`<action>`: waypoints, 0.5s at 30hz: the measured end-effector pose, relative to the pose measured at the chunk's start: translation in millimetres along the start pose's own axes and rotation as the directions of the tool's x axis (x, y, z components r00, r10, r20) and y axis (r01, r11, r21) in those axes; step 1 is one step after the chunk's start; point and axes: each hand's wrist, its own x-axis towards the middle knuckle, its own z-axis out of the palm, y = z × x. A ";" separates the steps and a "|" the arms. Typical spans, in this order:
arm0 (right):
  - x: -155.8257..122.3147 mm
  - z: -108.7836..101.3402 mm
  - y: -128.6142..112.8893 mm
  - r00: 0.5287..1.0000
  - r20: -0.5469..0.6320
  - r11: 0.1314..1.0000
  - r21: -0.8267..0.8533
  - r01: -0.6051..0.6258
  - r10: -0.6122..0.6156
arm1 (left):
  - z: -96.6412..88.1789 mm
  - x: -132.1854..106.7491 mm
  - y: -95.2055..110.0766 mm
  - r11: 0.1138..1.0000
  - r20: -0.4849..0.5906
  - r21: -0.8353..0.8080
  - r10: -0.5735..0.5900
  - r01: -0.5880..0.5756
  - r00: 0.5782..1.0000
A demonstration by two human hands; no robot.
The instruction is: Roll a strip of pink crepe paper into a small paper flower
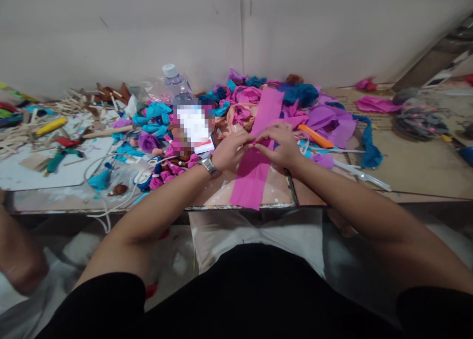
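A long pink crepe paper strip [251, 181] lies slantwise across the table in front of me, its lower end at the front edge. Over its middle, my left hand [233, 151], with a metal watch [208, 164] at the wrist, pinches a small bit of pink crepe paper [253, 144]. My right hand [280, 144] closes on that same bit from the other side, fingertips meeting the left ones. Whether this bit belongs to the strip I cannot tell. An orange-handled cutter [315, 136] rests beside my right hand.
Heaped crepe paper flowers [151, 117] spread behind and left. A bottle [178, 85] and a blurred phone [194, 124] stand among them. Pliers [61, 156], wooden sticks [107, 131] and a white cable [127, 193] lie left. A clear-handled tool [369, 178] lies right. Another person's arm [18, 250] shows lower left.
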 end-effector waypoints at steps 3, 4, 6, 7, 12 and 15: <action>0.3 -0.2 -1.6 1.000 0.007 1.000 0.001 0.000 0.000 | 0.7 0.4 0.8 0.996 0.028 -0.080 -0.049 0.051 0.998; 0.2 -0.4 -2.0 1.000 0.006 1.000 -0.003 0.001 -0.001 | 0.7 0.7 1.5 0.989 0.036 -0.126 -0.077 0.081 0.996; 0.1 -1.0 -2.6 1.000 0.004 1.000 -0.016 0.012 -0.012 | 0.3 1.8 3.7 0.963 0.048 -0.225 -0.141 0.148 0.989; 0.1 -1.3 -2.9 1.000 0.007 1.000 -0.017 0.020 -0.020 | -0.2 2.4 4.9 0.946 0.057 -0.270 -0.170 0.179 0.984; 0.9 -2.4 -4.2 0.995 0.049 0.996 0.026 0.083 -0.084 | -3.6 5.1 11.4 0.861 0.113 -0.422 -0.260 0.284 0.959; 2.0 -2.0 -5.8 0.993 0.052 0.993 0.067 0.100 -0.104 | -2.8 5.7 13.6 0.811 0.134 -0.492 -0.288 0.316 0.948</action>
